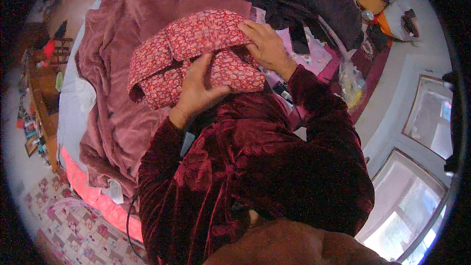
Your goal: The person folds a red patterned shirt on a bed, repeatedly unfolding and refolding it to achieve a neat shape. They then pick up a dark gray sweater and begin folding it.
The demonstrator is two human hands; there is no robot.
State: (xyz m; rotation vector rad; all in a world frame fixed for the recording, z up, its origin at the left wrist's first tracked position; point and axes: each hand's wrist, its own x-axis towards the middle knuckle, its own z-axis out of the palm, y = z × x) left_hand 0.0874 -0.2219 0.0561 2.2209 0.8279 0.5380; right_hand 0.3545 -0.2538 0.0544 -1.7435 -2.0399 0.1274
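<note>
A red floral cloth (206,33), folded into a thick bundle, lies in front of me, partly over my lap and partly on a mauve plush blanket (121,25). My left hand (198,88) is at its near side, thumb and fingers spread; whether it presses on the cloth or hovers just over it is unclear. My right hand (265,46) rests with its fingertips on the right end of the upper fold, and the underside of those fingers is hidden.
Dark garments (320,3) are heaped at the upper right, near a black phone-like object (298,39) and a clear plastic bag (351,84). A wooden shelf unit (46,99) stands left of the bed. Windows (408,191) are at the lower right.
</note>
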